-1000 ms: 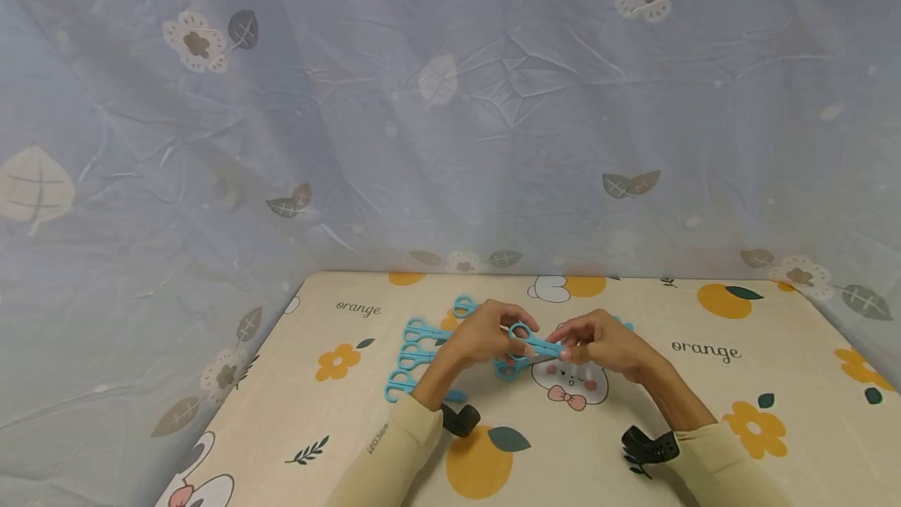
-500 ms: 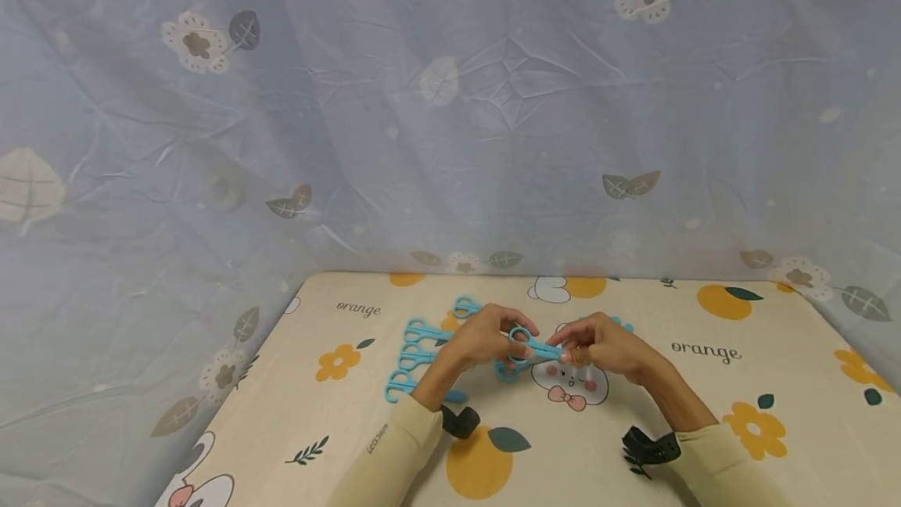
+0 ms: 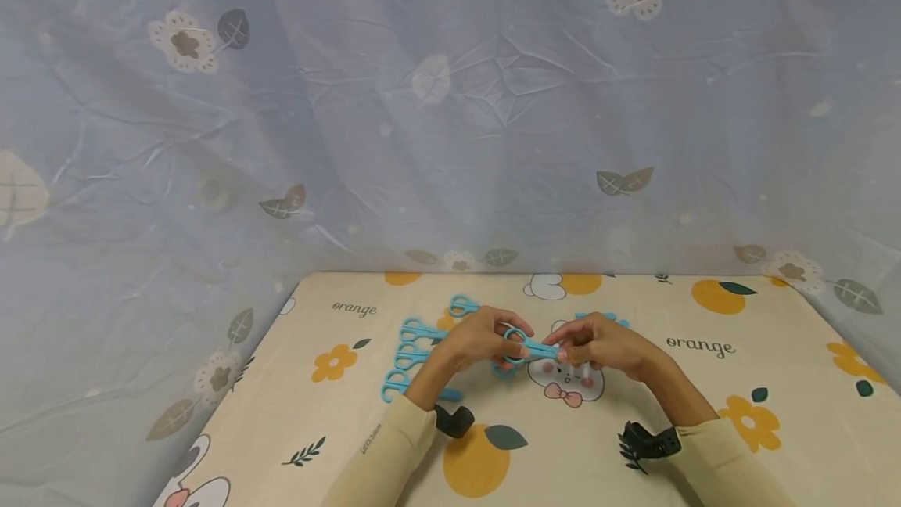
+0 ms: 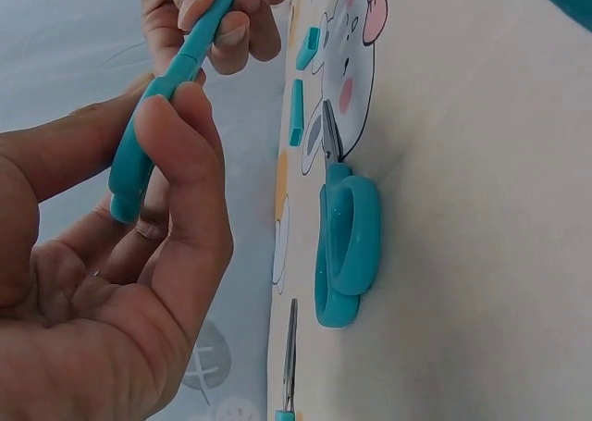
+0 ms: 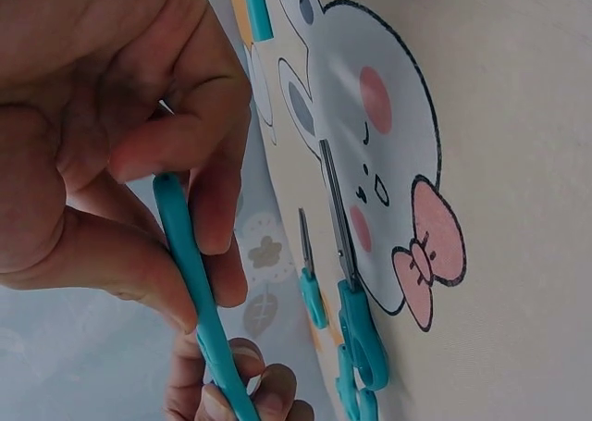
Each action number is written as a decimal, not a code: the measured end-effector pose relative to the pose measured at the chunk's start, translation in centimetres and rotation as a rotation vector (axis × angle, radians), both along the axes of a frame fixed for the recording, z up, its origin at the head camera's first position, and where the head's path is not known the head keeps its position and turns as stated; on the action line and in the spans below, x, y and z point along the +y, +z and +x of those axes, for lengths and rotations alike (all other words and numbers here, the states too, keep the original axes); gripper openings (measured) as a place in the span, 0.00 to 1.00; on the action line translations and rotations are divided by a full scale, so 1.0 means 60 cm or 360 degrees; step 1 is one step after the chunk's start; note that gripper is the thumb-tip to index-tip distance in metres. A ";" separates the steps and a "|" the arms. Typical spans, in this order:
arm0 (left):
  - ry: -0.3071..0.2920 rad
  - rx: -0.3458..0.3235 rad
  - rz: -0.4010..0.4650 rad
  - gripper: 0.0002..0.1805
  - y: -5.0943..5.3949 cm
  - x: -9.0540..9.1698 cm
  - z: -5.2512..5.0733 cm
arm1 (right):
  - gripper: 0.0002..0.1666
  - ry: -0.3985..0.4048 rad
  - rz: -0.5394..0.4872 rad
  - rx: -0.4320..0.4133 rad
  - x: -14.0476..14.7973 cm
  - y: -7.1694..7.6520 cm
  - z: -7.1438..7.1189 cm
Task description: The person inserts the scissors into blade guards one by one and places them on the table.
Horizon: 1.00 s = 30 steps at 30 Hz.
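Above the table, both hands hold one pair of light-blue scissors [image 3: 538, 350]. My left hand [image 3: 486, 335] pinches the handle loops between thumb and fingers, as the left wrist view shows close up. At the other end my right hand [image 3: 598, 344] pinches the tip with thumb and fingers. Blue plastic covers the held scissors along their visible length, and no bare blade shows. Below lies another pair of scissors [image 4: 351, 236] with bare metal blades, also seen in the right wrist view. Farther back is another bare-bladed pair [image 5: 312, 296], partly seen.
Several blue scissors [image 3: 415, 329] lie left of the left hand, partly hidden by that arm. Small blue blade covers [image 4: 296, 111] rest behind the right hand. A printed cloth [image 3: 577, 452] covers the table; a patterned curtain [image 3: 450, 139] hangs behind it.
The head view has shifted slightly. Both hands keep their hold on the scissors, which now lie a little more level. Nothing was let go.
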<state>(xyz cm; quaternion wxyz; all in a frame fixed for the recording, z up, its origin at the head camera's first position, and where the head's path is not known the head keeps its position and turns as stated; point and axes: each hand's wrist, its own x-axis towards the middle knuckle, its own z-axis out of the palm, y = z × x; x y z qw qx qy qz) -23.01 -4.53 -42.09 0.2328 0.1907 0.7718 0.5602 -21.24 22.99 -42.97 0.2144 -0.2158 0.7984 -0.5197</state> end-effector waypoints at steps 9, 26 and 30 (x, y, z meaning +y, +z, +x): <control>-0.0048 -0.0082 0.0011 0.17 -0.011 -0.008 0.011 | 0.23 0.0037 -0.0039 -0.0097 0.005 -0.009 0.014; -0.0196 -0.0136 -0.0058 0.19 -0.012 -0.024 0.024 | 0.18 0.0046 0.0011 -0.0118 0.022 -0.020 0.029; -0.0172 -0.0086 -0.0119 0.18 -0.014 -0.027 0.030 | 0.17 0.0048 0.0026 -0.0112 0.022 -0.024 0.033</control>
